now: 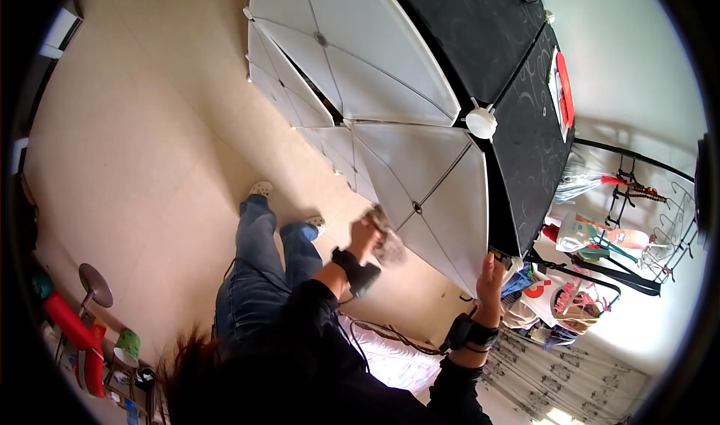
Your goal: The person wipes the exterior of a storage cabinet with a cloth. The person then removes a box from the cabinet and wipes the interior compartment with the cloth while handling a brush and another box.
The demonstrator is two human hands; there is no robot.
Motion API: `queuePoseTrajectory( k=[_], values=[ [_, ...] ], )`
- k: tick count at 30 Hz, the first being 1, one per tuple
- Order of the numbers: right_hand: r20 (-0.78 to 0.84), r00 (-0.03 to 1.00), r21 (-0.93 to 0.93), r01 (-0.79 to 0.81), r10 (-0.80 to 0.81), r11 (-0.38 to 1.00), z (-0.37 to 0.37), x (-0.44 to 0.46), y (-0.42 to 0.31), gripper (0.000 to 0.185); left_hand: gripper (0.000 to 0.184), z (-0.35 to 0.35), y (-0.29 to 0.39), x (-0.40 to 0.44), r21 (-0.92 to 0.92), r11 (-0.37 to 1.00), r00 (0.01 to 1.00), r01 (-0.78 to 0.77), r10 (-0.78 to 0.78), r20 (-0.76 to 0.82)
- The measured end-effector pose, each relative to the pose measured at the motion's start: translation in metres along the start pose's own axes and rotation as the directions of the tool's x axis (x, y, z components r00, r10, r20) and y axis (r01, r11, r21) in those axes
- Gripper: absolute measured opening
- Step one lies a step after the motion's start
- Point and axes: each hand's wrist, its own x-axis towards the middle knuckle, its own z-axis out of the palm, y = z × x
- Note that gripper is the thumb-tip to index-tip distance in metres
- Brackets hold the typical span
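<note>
Nearest are the two hands of the person, each with a black band on the wrist. The left hand (365, 237) is clenched on a grey-brown cloth (390, 249), which is blurred, close beside the lower edge of a white door (431, 192). The cloth looks soft and light, so I think it can be bunched in the palm without care. The right hand (491, 276) is at the upper corner of this door, with the thumb on the edge; its fingers are partly hidden, and I cannot tell if it grasps firmly.

The door belongs to a cabinet (480, 57) of white and black panels, standing on the floor (165, 117) in front of the person. The panels seem thin, smooth and rather stiff, probably light, and could bend if pushed at the middle. A better hold is the edge, near a white connector (481, 123).

Farther are pink bedding (390, 357), a hanging bag (536, 294) and a patterned curtain (559, 372)
</note>
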Motion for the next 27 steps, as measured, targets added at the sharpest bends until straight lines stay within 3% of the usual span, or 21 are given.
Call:
queuePoseTrajectory(
  k=[1,2,3,4,5,7,8,9,11,13,15,16,17,21,22,23,27],
  values=[
    [0.000,1.000,0.004,0.006,-0.006,1.000,0.000,0.000,0.002,0.046,0.037,-0.004,0.043,-0.007,0.118,0.992,0.990,-0.051,0.066,-0.125],
    [0.002,1.000,-0.021,-0.014,0.014,1.000,-0.001,-0.001,0.006,0.046,0.041,0.004,0.074,-0.013,-0.249,0.959,0.967,-0.136,0.074,-0.243],
    [0.005,0.999,-0.048,-0.037,0.037,0.998,-0.002,-0.002,0.008,0.047,0.044,-0.003,0.078,0.006,-0.189,0.927,0.919,-0.324,0.261,-0.295],
    [0.003,0.999,-0.047,-0.036,0.036,0.998,-0.002,-0.002,0.005,0.047,0.043,0.000,0.099,0.013,-0.032,0.923,0.870,-0.383,0.349,-0.348],
    [-0.012,1.000,-0.051,-0.018,0.018,0.999,0.000,-0.002,-0.001,0.047,0.040,0.011,0.129,0.009,-0.097,0.876,0.840,-0.473,0.416,-0.348],
    [-0.029,1.000,-0.056,-0.002,0.000,0.998,0.001,-0.002,-0.003,0.047,0.031,0.018,0.159,0.028,0.093,0.768,0.726,-0.633,0.631,-0.273],
    [-0.024,1.000,-0.076,-0.018,0.016,0.997,0.001,-0.002,-0.003,0.047,0.029,0.023,0.166,0.042,0.292,0.703,0.652,-0.648,0.711,-0.265],
    [-0.019,0.999,-0.096,-0.034,0.032,0.995,0.000,-0.003,-0.002,0.047,0.029,0.029,0.167,0.052,0.479,0.610,0.576,-0.632,0.783,-0.237],
    [-0.048,0.998,-0.090,-0.048,0.044,0.995,0.004,-0.006,0.000,0.046,0.031,0.047,0.163,0.053,0.601,0.580,0.477,-0.550,0.808,-0.344],
    [-0.074,0.996,-0.081,-0.061,0.055,0.995,0.008,-0.007,0.005,0.046,0.027,0.055,0.156,0.037,0.718,0.511,0.486,-0.472,0.830,-0.271],
    [-0.160,0.986,-0.074,0.043,-0.054,0.996,0.012,-0.012,0.016,0.044,0.021,0.059,0.138,0.026,0.765,0.391,0.443,-0.512,0.883,-0.155],
    [-0.159,0.986,-0.076,0.037,-0.048,0.996,0.011,-0.014,0.014,0.044,0.015,0.065,0.132,0.019,0.679,0.426,0.463,-0.598,0.875,-0.142],
    [-0.104,0.995,-0.049,0.007,-0.012,0.999,0.009,-0.015,0.008,0.044,0.016,0.068,0.122,0.014,0.684,0.376,0.428,-0.625,0.898,-0.102],
    [-0.061,0.998,0.004,-0.027,0.027,1.000,0.008,-0.012,0.003,0.043,0.020,0.073,0.074,-0.007,0.656,0.390,0.507,-0.646,0.862,-0.012],
    [-0.058,0.998,0.000,-0.028,0.028,1.000,0.009,-0.011,0.003,0.043,0.019,0.074,0.059,-0.010,0.661,0.421,0.544,-0.621,0.839,-0.024],
    [-0.079,0.996,0.012,-0.037,0.037,0.999,0.011,-0.010,0.002,0.045,0.019,0.073,0.044,-0.012,0.652,0.496,0.644,-0.573,0.765,-0.015],
    [-0.048,0.998,-0.018,-0.042,0.041,0.999,0.006,-0.010,0.011,0.047,0.013,0.084,-0.013,-0.018,0.681,0.481,0.621,-0.552,0.782,-0.049]
  ],
)
